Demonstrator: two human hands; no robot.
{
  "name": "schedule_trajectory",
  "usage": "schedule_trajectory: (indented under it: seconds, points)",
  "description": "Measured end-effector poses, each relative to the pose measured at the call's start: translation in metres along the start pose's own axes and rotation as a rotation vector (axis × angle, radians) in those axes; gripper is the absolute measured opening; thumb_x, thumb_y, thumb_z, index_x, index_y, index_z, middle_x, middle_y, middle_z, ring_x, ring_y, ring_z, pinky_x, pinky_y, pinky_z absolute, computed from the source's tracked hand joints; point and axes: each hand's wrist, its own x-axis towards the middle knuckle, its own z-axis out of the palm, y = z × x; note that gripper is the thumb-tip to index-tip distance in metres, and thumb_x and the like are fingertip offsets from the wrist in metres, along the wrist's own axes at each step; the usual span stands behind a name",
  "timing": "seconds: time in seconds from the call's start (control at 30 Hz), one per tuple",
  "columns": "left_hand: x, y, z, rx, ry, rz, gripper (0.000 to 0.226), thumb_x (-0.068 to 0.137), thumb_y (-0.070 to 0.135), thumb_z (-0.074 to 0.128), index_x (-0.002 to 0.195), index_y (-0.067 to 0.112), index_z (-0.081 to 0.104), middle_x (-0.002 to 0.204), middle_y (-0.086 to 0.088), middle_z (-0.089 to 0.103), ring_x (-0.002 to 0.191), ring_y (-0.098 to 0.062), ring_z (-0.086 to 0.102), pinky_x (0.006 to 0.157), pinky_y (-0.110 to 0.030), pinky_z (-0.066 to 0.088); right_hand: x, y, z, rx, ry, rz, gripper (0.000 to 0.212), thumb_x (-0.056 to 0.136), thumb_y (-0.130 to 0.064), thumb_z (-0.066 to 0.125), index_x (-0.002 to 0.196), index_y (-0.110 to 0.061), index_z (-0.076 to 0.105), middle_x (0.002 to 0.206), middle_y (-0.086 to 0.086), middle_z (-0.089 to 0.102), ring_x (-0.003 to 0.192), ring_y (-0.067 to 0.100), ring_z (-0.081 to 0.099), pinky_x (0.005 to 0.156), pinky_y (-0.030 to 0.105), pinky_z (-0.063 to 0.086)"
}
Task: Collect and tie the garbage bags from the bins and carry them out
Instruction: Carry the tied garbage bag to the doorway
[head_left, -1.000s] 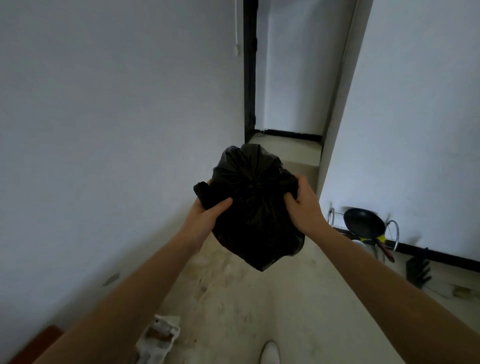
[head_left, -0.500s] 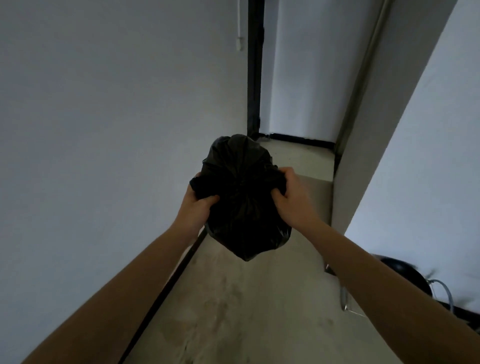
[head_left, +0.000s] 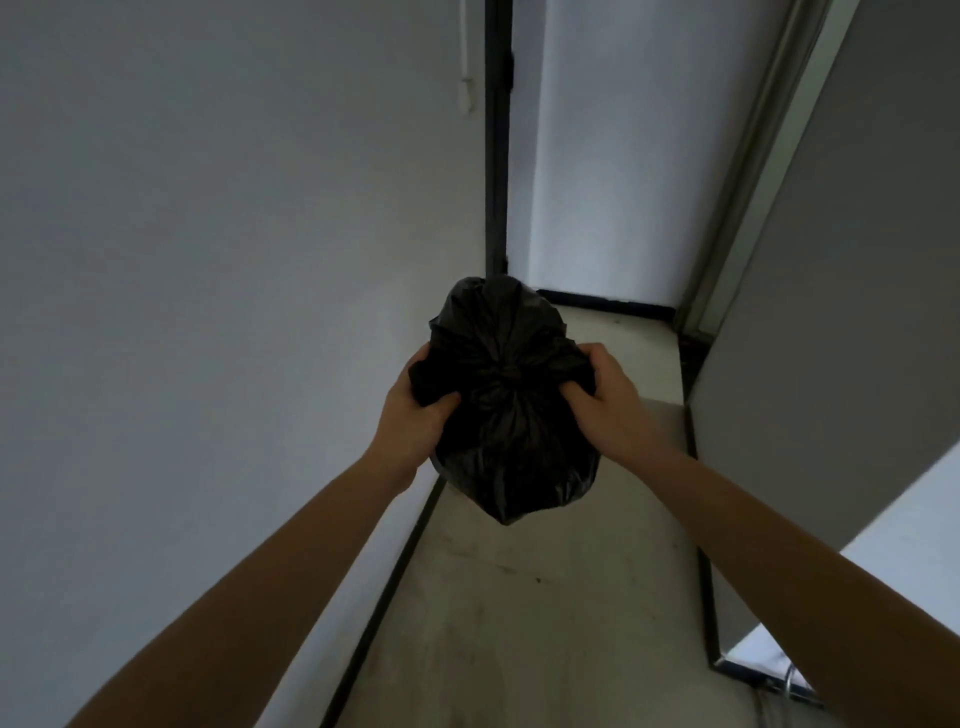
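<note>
The black garbage bag (head_left: 511, 415) is full and rounded, its glossy plastic puckered into wrinkles radiating from the middle. It hangs in mid-air, tapered bottom toward 6 o'clock.

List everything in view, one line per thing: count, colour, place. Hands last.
garbage bag: one, black, held in mid-air at centre, top gathered
left wall: one, pale grey, left side
floor: one, beige, stained, below the bag
door frame: one, dark, upright behind the bag
skirting strip: one, dark, along the left wall's foot
left hand: one, bare, grips the bag's left side
right hand: one, bare, grips the bag's right side
</note>
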Motion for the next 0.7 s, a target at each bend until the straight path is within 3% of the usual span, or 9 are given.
schedule_trajectory:
  seconds: [0.13, 0.27, 0.47, 0.7]
  points:
    - [0.108, -0.017, 0.021, 0.006, -0.094, -0.021, 0.067, 0.09, 0.0, 0.064, 0.147, 0.03, 0.046, 0.135, 0.007, 0.061, 0.123, -0.009, 0.057, 0.107, -0.034, 0.047, 0.087, 0.038, 0.0, 0.068, 0.029, 0.083, 0.027, 0.095, -0.027, 0.054, 0.12, -0.02, 0.05, 0.117, 0.004, 0.057, 0.108, 0.018, 0.058, 0.095, 0.041, 0.05]
    - [0.217, -0.044, 0.053, 0.034, -0.135, -0.014, 0.064, 0.09, 0.0, 0.065, 0.145, 0.029, 0.047, 0.132, 0.011, 0.061, 0.119, -0.003, 0.057, 0.103, -0.029, 0.047, 0.182, 0.091, -0.001, 0.038, 0.073, 0.087, 0.041, 0.089, -0.027, 0.064, 0.126, -0.018, 0.047, 0.119, 0.002, 0.055, 0.106, 0.015, 0.057, 0.088, 0.03, 0.048]
    - [0.386, -0.068, 0.109, 0.143, -0.126, -0.012, 0.065, 0.092, 0.002, 0.063, 0.149, 0.026, 0.042, 0.138, 0.006, 0.056, 0.126, -0.011, 0.054, 0.109, -0.035, 0.044, 0.339, 0.161, -0.021, 0.042, 0.075, 0.057, 0.056, 0.086, -0.023, 0.071, 0.133, -0.012, 0.045, 0.125, 0.004, 0.053, 0.112, 0.016, 0.054, 0.092, 0.028, 0.044]
    - [0.552, -0.085, 0.138, 0.149, -0.097, -0.028, 0.065, 0.094, 0.006, 0.062, 0.151, 0.026, 0.039, 0.145, 0.003, 0.053, 0.13, -0.012, 0.052, 0.111, -0.037, 0.043, 0.518, 0.2, -0.024, 0.008, 0.069, 0.035, 0.054, 0.087, -0.021, 0.071, 0.133, -0.008, 0.046, 0.118, -0.003, 0.053, 0.104, 0.009, 0.053, 0.077, 0.006, 0.037]
